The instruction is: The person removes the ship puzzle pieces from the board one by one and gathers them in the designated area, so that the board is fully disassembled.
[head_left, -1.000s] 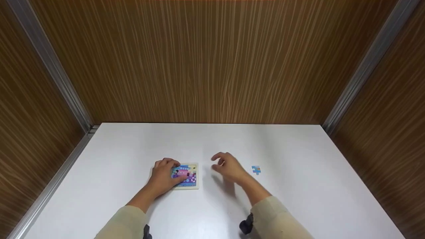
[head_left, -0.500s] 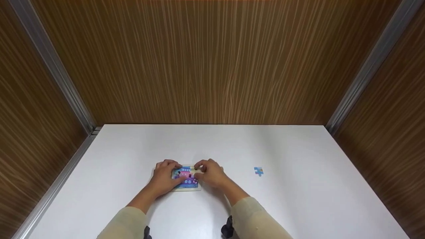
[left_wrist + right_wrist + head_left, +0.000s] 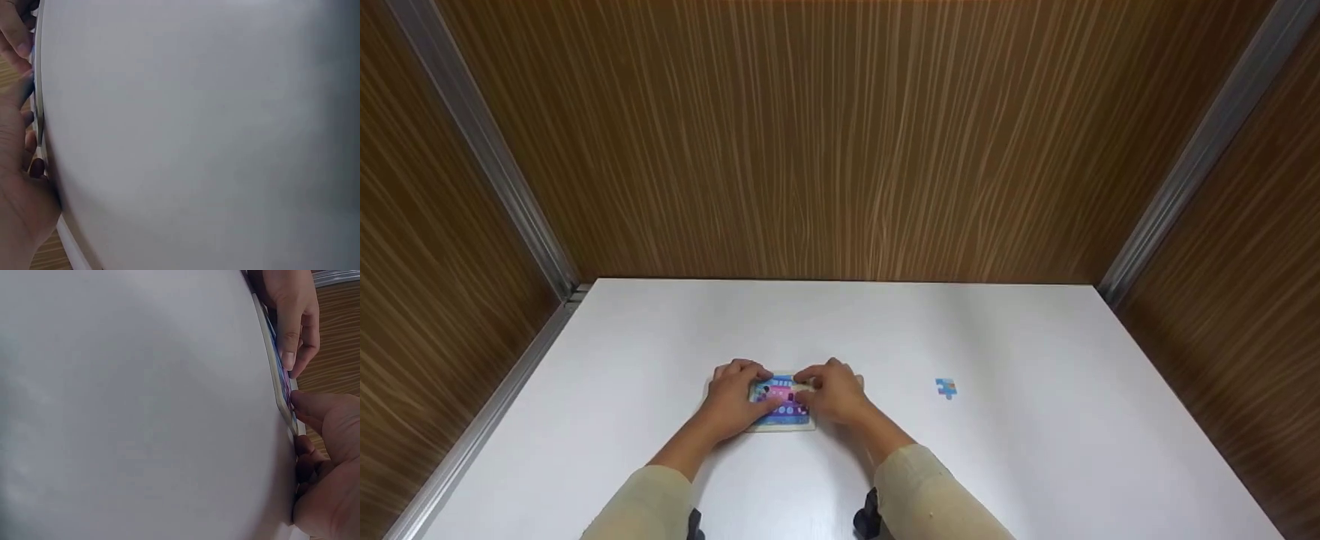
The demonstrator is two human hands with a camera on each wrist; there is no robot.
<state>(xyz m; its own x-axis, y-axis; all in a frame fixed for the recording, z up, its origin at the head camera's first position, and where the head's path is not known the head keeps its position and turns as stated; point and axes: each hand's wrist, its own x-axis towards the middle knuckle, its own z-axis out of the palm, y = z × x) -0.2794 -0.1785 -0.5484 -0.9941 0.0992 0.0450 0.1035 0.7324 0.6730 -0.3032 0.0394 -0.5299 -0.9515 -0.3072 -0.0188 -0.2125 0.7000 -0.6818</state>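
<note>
A small framed puzzle board (image 3: 784, 421) with a blue, pink and purple picture lies flat on the white table. On its left side rests my left hand (image 3: 731, 401), thumb over the picture and fingers curled at the far left, gripping it. My right hand (image 3: 840, 394) bends round the right side, thumb and index finger touching the picture's right part; whether a piece is between them is hidden. In the right wrist view the right thumb (image 3: 315, 403) touches the board (image 3: 275, 371) near its corner. Right of the hands lies one loose blue puzzle piece (image 3: 946, 387).
The white table (image 3: 1035, 420) extends around the board on every side. Wood-grain panels (image 3: 840, 142) stand behind it and at both sides, with metal strips (image 3: 1185, 157) at the corners.
My right hand has come left from above the table onto the board's right side, its index finger lately shifting slightly left. My left hand keeps its grip on the board.
</note>
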